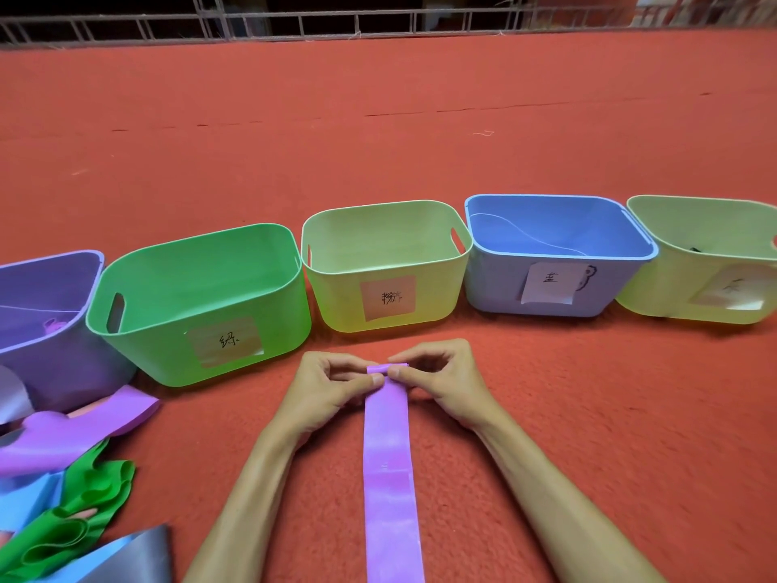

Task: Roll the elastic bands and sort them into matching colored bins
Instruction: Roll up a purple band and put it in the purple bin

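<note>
Thumb and forefinger of the left hand (332,389) and of the right hand (441,385) are pinching the small starting roll (389,367) at the far end of the purple band (387,477), both grips closed tight on it, side by side. The band is lying flat on the carpet (588,414), its long axis running straight back from the grips toward the person, away from the carpet's far edge. Rolling is probably heading that way, with both hands equally near. The purple bin (63,363) is sitting well off to the left, nearer the left hand.
</note>
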### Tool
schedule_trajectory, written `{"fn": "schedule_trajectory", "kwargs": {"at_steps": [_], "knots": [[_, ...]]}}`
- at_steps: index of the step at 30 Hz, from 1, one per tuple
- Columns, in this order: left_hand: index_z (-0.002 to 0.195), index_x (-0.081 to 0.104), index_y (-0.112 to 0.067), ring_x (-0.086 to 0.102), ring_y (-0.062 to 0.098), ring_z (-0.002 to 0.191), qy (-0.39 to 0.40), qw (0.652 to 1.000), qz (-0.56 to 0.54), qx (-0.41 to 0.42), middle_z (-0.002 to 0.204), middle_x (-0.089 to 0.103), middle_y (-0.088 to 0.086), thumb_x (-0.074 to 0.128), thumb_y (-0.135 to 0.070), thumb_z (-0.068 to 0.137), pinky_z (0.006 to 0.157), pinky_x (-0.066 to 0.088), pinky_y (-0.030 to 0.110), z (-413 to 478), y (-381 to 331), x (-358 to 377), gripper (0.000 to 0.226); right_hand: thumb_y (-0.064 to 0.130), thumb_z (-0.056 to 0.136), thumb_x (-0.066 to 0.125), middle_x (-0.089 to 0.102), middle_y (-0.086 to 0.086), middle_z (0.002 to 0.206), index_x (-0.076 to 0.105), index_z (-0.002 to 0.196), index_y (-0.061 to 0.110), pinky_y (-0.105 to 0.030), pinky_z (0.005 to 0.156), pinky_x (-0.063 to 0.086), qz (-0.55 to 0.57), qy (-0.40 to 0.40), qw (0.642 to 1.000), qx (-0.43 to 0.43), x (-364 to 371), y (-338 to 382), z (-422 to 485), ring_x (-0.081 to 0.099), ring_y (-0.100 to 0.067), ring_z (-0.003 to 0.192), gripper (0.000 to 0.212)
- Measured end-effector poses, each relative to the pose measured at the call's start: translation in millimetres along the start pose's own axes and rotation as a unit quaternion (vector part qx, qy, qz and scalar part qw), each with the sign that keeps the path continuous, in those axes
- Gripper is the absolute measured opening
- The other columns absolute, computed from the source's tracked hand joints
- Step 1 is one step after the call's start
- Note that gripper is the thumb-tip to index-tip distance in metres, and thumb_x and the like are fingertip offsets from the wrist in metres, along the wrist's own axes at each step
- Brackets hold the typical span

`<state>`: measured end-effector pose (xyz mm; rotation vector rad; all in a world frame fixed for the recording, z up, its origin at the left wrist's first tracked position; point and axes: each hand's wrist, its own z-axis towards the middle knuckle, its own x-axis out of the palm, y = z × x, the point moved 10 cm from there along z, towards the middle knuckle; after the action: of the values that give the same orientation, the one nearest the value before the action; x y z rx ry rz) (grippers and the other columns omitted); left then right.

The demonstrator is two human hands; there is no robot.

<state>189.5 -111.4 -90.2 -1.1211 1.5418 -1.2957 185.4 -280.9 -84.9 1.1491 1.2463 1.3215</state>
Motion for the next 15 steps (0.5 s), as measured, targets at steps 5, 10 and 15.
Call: {"fn": "schedule_trajectory", "kwargs": {"at_steps": [5, 10, 15], "knots": [[0.096, 0.082, -0.003, 0.057, 0.009, 0.060, 0.001, 1.000, -0.016, 0.001, 0.076, 0.075, 0.014, 0.080, -0.009, 0.085, 0.056, 0.046, 0.018, 0.5, 0.0, -2.4, 0.013, 0.002, 0.082, 0.084, 0.078, -0.018, 0.092, 0.081, 0.097, 0.003, -0.064, 0.077, 0.058, 0.000, -0.001, 1.000, 0.006, 0.1, -3.2, 0.1, 0.074, -0.024, 0.086, 0.015], [0.103, 0.078, 0.003, 0.072, 0.016, 0.073, 0.005, 1.000, -0.024, -0.003, 0.091, 0.078, 0.022, 0.077, -0.002, 0.087, 0.060, 0.053, 0.020, -1.7, -0.7, -0.8, 0.017, 0.001, 0.082, 0.085, 0.078, -0.015, 0.091, 0.081, 0.097, 0.005, -0.052, 0.071, 0.063, -0.016, 0.008, 1.000, 0.003, 3.0, -1.4, -1.1, 0.073, -0.022, 0.082, 0.017], [0.101, 0.078, 0.002, 0.074, 0.018, 0.072, -0.018, 0.999, -0.037, -0.004, 0.088, 0.078, 0.022, 0.078, 0.005, 0.083, 0.060, 0.055, 0.021, -1.8, -0.5, -8.1, 0.019, 0.001, 0.079, 0.087, 0.072, -0.024, 0.083, 0.079, 0.104, 0.007, -0.030, 0.060, 0.059, -0.015, 0.007, 1.000, 0.003, 4.4, -2.8, 0.3, 0.066, -0.021, 0.073, 0.027]]}}
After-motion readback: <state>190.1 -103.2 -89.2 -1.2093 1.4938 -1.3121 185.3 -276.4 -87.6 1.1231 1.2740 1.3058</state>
